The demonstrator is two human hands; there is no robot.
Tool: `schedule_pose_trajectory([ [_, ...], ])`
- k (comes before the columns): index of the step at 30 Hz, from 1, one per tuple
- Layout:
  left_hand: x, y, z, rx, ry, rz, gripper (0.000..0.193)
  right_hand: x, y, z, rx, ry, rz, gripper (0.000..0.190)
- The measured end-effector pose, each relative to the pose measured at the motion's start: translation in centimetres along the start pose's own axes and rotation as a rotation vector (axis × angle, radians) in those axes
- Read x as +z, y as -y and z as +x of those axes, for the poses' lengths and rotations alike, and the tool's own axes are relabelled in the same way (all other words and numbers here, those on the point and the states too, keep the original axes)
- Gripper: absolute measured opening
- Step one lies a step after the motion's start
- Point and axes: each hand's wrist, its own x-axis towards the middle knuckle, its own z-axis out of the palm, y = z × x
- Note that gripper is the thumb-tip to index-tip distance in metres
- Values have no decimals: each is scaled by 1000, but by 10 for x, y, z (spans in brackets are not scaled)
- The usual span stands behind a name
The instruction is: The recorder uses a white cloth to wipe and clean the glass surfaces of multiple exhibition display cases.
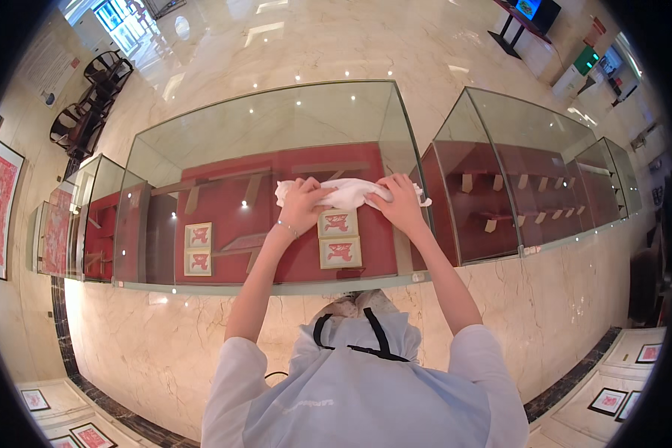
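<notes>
A bunched white cloth (350,192) stretches between my two hands over the glass top of a display case (269,120). My left hand (303,204), with a bracelet at the wrist, grips its left part. Near the other end, my right hand (396,203) holds the cloth, with a bit of it sticking out past the fingers. Through the glass, below the cloth, show two framed red paper-cuts (340,252) on a red backing. Another pair of framed paper-cuts (198,263) is inside the case farther left.
More glass cases stand to the right (481,224) and left (99,224). Dark wooden chairs (70,126) line the upper left wall. A screen on a stand (532,17) is at the upper right. Framed red pictures hang on the walls, and marble floor (173,336) surrounds me.
</notes>
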Motion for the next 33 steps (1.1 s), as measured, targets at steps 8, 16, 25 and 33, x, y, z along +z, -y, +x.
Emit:
schedule_pose_trajectory([
  [8,-11,-57,-70,-26,-9,62,54,-27,36,-53,12,108,94,34],
  [16,-20,-92,-109,-82,74,-88,49,-58,64,-97,67,230,108,36],
  [25,-32,-110,-95,-62,-95,-34,43,-88,74,-73,-60,297,56,23],
  [33,-39,-118,-73,17,-86,40,51,-96,80,-61,3,80,-41,40],
])
